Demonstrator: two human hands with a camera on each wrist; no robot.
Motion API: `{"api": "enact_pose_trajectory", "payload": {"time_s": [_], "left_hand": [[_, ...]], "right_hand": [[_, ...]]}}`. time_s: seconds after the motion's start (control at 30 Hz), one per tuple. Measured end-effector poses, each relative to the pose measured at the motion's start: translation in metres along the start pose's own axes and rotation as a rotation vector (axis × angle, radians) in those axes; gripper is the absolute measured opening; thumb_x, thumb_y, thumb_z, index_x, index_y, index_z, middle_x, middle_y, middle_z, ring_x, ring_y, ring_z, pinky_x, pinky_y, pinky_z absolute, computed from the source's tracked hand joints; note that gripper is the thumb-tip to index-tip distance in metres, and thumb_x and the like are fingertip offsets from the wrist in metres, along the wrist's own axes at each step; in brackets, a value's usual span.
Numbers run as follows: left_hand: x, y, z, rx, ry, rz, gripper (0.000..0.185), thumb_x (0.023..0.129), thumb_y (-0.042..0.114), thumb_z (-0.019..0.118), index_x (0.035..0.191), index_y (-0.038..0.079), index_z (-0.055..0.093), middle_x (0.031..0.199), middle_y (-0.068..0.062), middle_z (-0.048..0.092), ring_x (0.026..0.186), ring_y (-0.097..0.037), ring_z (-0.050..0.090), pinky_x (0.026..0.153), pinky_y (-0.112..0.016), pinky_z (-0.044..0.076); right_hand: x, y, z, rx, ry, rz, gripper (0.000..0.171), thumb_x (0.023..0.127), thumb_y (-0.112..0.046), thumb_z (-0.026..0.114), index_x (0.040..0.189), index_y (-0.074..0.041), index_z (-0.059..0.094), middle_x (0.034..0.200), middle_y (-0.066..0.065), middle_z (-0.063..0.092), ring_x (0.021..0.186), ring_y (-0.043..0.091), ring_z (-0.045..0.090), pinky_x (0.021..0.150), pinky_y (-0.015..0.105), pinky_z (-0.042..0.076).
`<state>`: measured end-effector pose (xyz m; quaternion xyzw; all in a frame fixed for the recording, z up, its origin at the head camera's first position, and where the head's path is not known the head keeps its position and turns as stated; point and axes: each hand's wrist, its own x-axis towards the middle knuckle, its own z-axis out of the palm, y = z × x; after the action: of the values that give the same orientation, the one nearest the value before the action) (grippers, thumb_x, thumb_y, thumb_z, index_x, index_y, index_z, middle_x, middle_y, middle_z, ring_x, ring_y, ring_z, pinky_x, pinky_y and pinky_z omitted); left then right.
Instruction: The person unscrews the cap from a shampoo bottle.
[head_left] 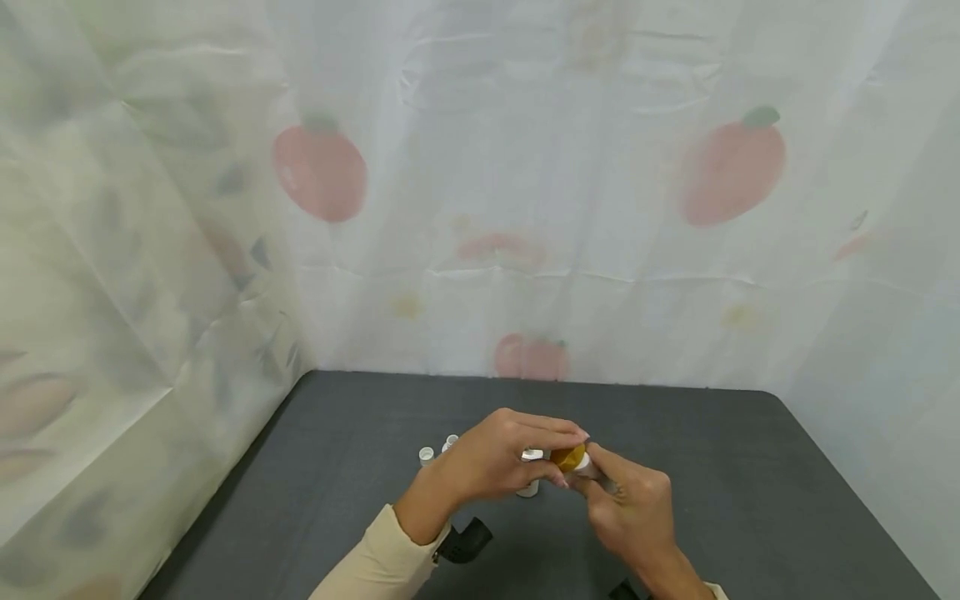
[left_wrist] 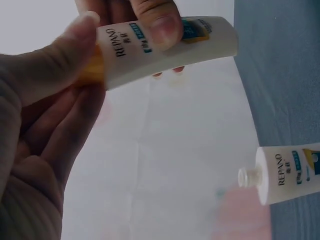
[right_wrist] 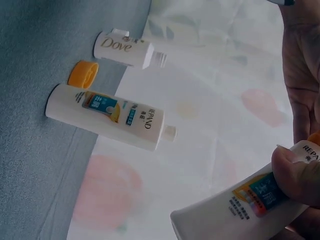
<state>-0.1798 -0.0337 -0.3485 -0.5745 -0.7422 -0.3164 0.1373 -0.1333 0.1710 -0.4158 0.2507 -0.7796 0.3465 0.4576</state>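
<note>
A white REPAND bottle [left_wrist: 130,65] with an orange cap [head_left: 567,458] is held tilted above the table between both hands. My left hand [head_left: 491,454] grips the cap, thumb on one side and fingers on the other. Around the bottle's white body my right hand [head_left: 633,504] closes, its thumb pressing on the label in the right wrist view. That view also shows an uncapped REPAND bottle [right_wrist: 107,117] standing on the table, its narrow white neck bare. Beside it lies a loose orange cap [right_wrist: 83,74].
A white Dove bottle [right_wrist: 122,48], also uncapped, stands near the loose cap. In the head view, white bottle tops [head_left: 426,455] show left of the left hand. The dark grey table [head_left: 720,467] meets a pale fruit-printed curtain [head_left: 585,208] at the back and sides.
</note>
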Motion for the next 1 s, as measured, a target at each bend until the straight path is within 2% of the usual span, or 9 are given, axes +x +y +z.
{"api": "enact_pose_trajectory", "payload": {"time_s": [0.17, 0.4, 0.53, 0.67, 0.8, 0.9, 1.0], "left_hand": [[-0.001, 0.0, -0.004, -0.018, -0.023, -0.021, 0.051, 0.082, 0.011, 0.086, 0.13, -0.001, 0.072, 0.133, -0.012, 0.073, 0.118, -0.02, 0.074, 0.098, -0.012, 0.054], [-0.002, 0.0, -0.004, 0.103, 0.031, 0.113, 0.05, 0.082, 0.016, 0.086, 0.126, -0.003, 0.073, 0.128, -0.014, 0.075, 0.113, -0.017, 0.076, 0.097, -0.01, 0.053], [-0.001, -0.001, 0.001, 0.121, 0.094, 0.132, 0.05, 0.08, 0.015, 0.086, 0.124, -0.004, 0.074, 0.124, -0.014, 0.077, 0.107, -0.017, 0.078, 0.094, -0.01, 0.054], [0.0, -0.001, 0.007, 0.127, 0.161, 0.115, 0.048, 0.08, 0.015, 0.087, 0.122, -0.004, 0.075, 0.119, -0.013, 0.078, 0.101, -0.015, 0.078, 0.089, -0.009, 0.055], [-0.002, 0.0, 0.012, 0.125, 0.201, 0.083, 0.046, 0.08, 0.016, 0.088, 0.12, -0.003, 0.076, 0.117, -0.011, 0.078, 0.099, -0.013, 0.078, 0.085, -0.007, 0.055], [-0.005, 0.001, 0.014, 0.113, 0.196, 0.043, 0.049, 0.079, 0.017, 0.089, 0.122, -0.002, 0.076, 0.12, -0.011, 0.078, 0.103, -0.014, 0.078, 0.086, -0.009, 0.056], [-0.01, 0.001, 0.016, 0.035, 0.151, -0.031, 0.056, 0.08, 0.019, 0.089, 0.129, -0.001, 0.072, 0.129, -0.012, 0.074, 0.115, -0.018, 0.075, 0.094, -0.015, 0.057]], "right_hand": [[0.001, -0.002, 0.0, 0.005, -0.003, -0.004, 0.045, 0.056, 0.01, 0.092, 0.098, -0.003, 0.081, 0.08, 0.006, 0.081, 0.059, 0.004, 0.071, 0.058, 0.012, 0.055], [0.004, -0.006, 0.0, 0.029, 0.005, -0.008, 0.043, 0.057, 0.012, 0.089, 0.097, -0.001, 0.082, 0.08, 0.008, 0.081, 0.058, 0.002, 0.07, 0.054, 0.012, 0.053], [0.005, -0.007, -0.001, 0.035, -0.002, 0.024, 0.036, 0.061, 0.012, 0.086, 0.094, -0.002, 0.082, 0.074, 0.005, 0.079, 0.052, -0.004, 0.059, 0.05, 0.011, 0.047], [0.007, -0.008, -0.002, 0.001, 0.014, 0.028, 0.03, 0.066, 0.012, 0.081, 0.09, -0.006, 0.081, 0.067, 0.002, 0.075, 0.047, -0.007, 0.043, 0.046, 0.012, 0.04], [0.007, -0.008, -0.001, -0.01, 0.016, 0.032, 0.028, 0.07, 0.013, 0.079, 0.089, -0.008, 0.08, 0.067, 0.002, 0.075, 0.045, -0.006, 0.043, 0.046, 0.012, 0.04], [0.006, -0.008, -0.001, -0.017, 0.004, 0.039, 0.029, 0.07, 0.013, 0.08, 0.088, -0.01, 0.08, 0.066, 0.0, 0.074, 0.045, -0.007, 0.043, 0.046, 0.012, 0.039], [0.003, -0.008, -0.002, -0.027, -0.011, 0.038, 0.032, 0.067, 0.011, 0.084, 0.088, -0.011, 0.08, 0.067, -0.003, 0.074, 0.047, -0.009, 0.044, 0.047, 0.011, 0.04]]}}
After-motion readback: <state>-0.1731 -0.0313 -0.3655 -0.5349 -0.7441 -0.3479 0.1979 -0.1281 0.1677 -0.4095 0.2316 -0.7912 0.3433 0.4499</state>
